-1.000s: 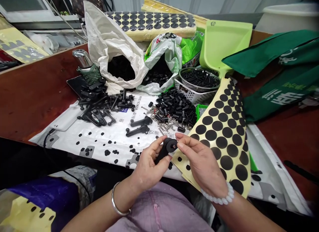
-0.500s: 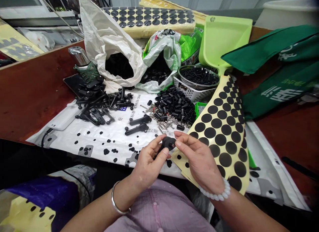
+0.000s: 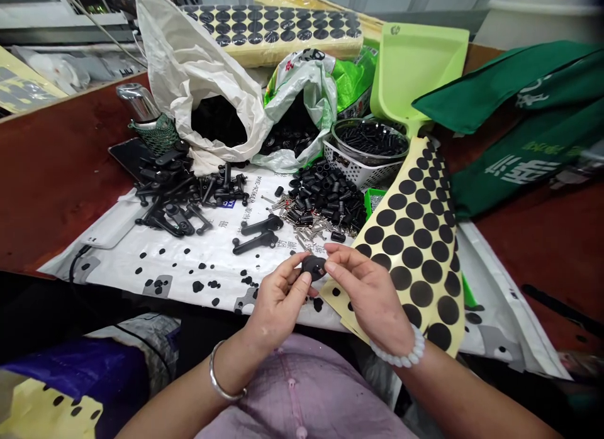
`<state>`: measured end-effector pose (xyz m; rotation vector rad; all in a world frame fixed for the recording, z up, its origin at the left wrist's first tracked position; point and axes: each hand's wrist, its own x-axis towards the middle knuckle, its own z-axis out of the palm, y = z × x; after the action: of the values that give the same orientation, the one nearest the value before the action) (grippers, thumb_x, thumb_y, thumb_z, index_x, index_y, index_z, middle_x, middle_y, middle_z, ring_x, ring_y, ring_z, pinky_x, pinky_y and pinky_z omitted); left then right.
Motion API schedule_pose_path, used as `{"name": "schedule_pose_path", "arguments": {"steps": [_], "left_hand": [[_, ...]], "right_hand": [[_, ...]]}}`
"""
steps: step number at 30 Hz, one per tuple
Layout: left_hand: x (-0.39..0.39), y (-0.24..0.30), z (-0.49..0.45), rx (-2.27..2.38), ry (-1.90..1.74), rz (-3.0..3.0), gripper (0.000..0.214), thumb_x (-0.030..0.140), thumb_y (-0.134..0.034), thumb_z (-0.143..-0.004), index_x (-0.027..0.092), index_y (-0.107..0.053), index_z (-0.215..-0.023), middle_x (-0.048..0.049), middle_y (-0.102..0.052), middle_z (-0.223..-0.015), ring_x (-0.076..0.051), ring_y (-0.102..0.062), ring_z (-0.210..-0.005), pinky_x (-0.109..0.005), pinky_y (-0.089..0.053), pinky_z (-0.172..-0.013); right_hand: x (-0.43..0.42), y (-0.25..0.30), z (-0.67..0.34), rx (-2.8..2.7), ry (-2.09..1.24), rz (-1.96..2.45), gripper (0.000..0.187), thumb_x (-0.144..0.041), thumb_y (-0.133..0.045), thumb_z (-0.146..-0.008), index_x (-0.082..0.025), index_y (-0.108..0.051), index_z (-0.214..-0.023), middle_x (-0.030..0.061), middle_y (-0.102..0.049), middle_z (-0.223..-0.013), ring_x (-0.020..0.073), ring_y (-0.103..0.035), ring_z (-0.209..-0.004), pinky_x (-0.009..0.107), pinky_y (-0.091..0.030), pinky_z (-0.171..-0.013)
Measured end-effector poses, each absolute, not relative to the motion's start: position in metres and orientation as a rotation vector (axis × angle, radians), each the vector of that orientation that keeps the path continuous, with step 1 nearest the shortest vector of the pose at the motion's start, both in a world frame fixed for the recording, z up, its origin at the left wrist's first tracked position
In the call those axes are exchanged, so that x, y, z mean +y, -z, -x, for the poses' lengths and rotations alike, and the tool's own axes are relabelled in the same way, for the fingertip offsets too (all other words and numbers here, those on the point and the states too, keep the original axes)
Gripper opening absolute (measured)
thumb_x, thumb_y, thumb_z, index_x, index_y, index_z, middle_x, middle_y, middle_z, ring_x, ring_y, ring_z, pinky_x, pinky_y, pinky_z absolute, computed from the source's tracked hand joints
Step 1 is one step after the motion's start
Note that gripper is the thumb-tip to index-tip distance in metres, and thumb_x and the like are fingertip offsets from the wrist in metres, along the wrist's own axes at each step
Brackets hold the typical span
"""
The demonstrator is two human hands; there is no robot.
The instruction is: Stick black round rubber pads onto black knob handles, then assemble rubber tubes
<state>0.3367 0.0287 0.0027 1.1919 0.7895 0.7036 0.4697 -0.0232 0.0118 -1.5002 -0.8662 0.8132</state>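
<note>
1. White printed sheeting [image 3: 184, 249] is spread over the reddish-brown tabletop [image 3: 519, 256], and a heap of short black tubes [image 3: 337, 194] is piled on it; places are given from that heap.

2. Nearer the body than the heap, a black part [image 3: 312, 265] is grasped between the thumb and fingers of the left hand [image 3: 274, 300], its round, flat end left exposed.

3. That round end is met by the bunched thumb and fingertips of the right hand [image 3: 370, 294]; whether anything small is pinched there cannot be told.

4. Along the near edge of the heap, small metal pieces [image 3: 309, 231] are strewn.

5. To the left of the heap and slightly nearer, two black arms [image 3: 257, 241] are laid side by side.

6. To the right and nearer, a yellow sheet of black discs [image 3: 415, 243] is draped, its lower corner reached over by the right hand.

7. Farther left of the heap, many black levers [image 3: 177, 216] are tangled together.

8. Behind the heap, a white sack [image 3: 165, 49] and a green-and-white bag [image 3: 325, 115] are propped with mouths open, black pieces seen inside; just right of them, a clear bowl [image 3: 377, 157] is seated in a white basket [image 3: 349, 168].

9. Beyond the bowl, behind and right of the heap, a light-green dustpan [image 3: 425, 61] is stood upright.
</note>
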Motion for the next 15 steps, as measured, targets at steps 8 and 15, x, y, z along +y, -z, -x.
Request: {"name": "schedule_pose_path", "arguments": {"steps": [8,15], "left_hand": [[0.0290,-0.0023,-0.3358,0.780,-0.686,-1.187,0.048,0.028,-0.062,-0.076,0.013,-0.049,-0.119,-0.0082,-0.067,-0.092,-0.013,-0.062,-0.068,-0.024,-0.048,-0.062],[0.0353,0.0011,-0.3320,0.785,-0.644,-1.154,0.043,0.037,-0.056,-0.081,0.014,-0.053,-0.117,-0.0065,-0.068,-0.081,-0.016,-0.063,-0.066,-0.023,-0.048,-0.056]], "right_hand": [[-0.0188,-0.0153,-0.4705,-0.933,-0.763,1.557,0.012,-0.029,-0.060,-0.075,-0.019,-0.062,-0.069,0.0090,-0.060,-0.110,0.0240,-0.051,-0.108,0.040,-0.030,-0.097],[-0.0152,-0.0178,-0.4726,-0.956,-0.793,1.560,0.012,-0.028,-0.060,-0.074,-0.019,-0.063,-0.067,0.0068,-0.060,-0.105,0.0235,-0.055,-0.100,0.038,-0.036,-0.091]]}}
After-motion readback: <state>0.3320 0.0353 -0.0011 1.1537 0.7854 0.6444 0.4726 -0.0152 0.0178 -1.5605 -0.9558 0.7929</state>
